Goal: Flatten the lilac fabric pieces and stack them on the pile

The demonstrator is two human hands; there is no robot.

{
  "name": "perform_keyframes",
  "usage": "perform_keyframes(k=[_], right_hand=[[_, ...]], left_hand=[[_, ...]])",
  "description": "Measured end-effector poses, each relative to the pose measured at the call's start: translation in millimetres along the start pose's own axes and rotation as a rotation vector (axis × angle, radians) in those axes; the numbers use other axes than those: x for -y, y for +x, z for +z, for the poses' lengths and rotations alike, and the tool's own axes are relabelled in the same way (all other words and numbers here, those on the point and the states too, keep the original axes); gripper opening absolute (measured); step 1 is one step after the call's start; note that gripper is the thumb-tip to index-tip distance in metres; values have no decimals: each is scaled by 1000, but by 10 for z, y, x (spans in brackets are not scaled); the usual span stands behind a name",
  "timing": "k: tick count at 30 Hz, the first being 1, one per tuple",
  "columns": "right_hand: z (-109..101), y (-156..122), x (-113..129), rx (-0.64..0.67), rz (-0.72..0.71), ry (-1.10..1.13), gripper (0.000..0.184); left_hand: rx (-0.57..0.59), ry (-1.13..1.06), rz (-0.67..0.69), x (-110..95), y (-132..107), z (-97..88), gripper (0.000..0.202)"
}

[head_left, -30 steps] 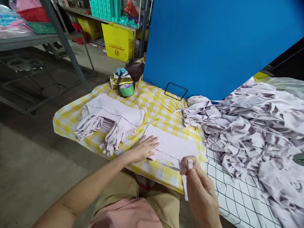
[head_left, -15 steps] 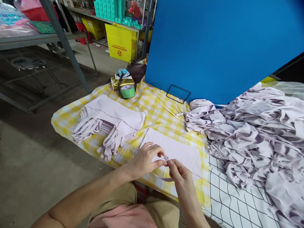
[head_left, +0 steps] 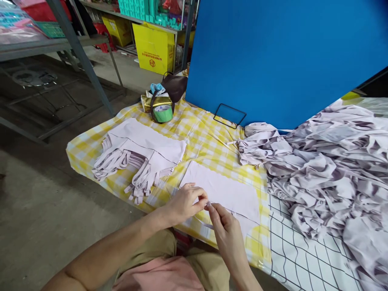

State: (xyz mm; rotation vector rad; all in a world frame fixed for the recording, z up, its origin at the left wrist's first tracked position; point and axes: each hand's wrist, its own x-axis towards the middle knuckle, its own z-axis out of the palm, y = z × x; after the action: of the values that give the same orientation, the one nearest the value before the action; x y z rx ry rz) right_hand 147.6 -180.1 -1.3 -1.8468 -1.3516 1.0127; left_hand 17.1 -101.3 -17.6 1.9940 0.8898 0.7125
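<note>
A pale lilac cloth piece (head_left: 224,186) with a thin dark seam line lies flat on the table in front of me. Its narrow strap (head_left: 203,222) loops toward my body. My left hand (head_left: 190,204) pinches the small strap end between thumb and forefinger. Fingertip to fingertip with it, my right hand (head_left: 222,224) also pinches the strap end, and the fingers hide most of it. To the left rests a neat stack of similar lilac pieces (head_left: 145,141), their straps hanging toward the near table edge.
A big heap of crumpled lilac cloth (head_left: 321,173) covers the right side. Behind stands a large blue board (head_left: 273,56) with a black wire frame (head_left: 229,116) at its foot. Green tape (head_left: 163,114) and a dark bag (head_left: 175,87) sit at the back of the checked tablecloth (head_left: 87,141).
My fingertips have come closer together, and the small strap end that showed between them is now mostly covered. My right hand has shifted slightly left. The view has tilted a little.
</note>
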Motion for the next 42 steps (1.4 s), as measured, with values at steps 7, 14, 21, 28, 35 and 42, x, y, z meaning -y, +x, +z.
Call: perform_keyframes(k=[7,14,21,28,35,42], right_hand=[[17,17,-146,58,76,91,39],[134,54,-233,15,-82,192,42],[247,107,-325,-223,-474,-312,22],[175,159,-409,-293,-529,-396,27],[25,418,-501,-181,-242,-265,28],[-11,531,-520,-124,-310,-413,28]], left_hand=[[153,-350,-328,25,39,-42,14],[146,-245,-408,137,44,14,11],[264,-306,-517,131,63,-10,15],[288,-162,-423,215,87,50,16],[227,518,192,423,224,164,13],[225,608,244,507,349,231,15]])
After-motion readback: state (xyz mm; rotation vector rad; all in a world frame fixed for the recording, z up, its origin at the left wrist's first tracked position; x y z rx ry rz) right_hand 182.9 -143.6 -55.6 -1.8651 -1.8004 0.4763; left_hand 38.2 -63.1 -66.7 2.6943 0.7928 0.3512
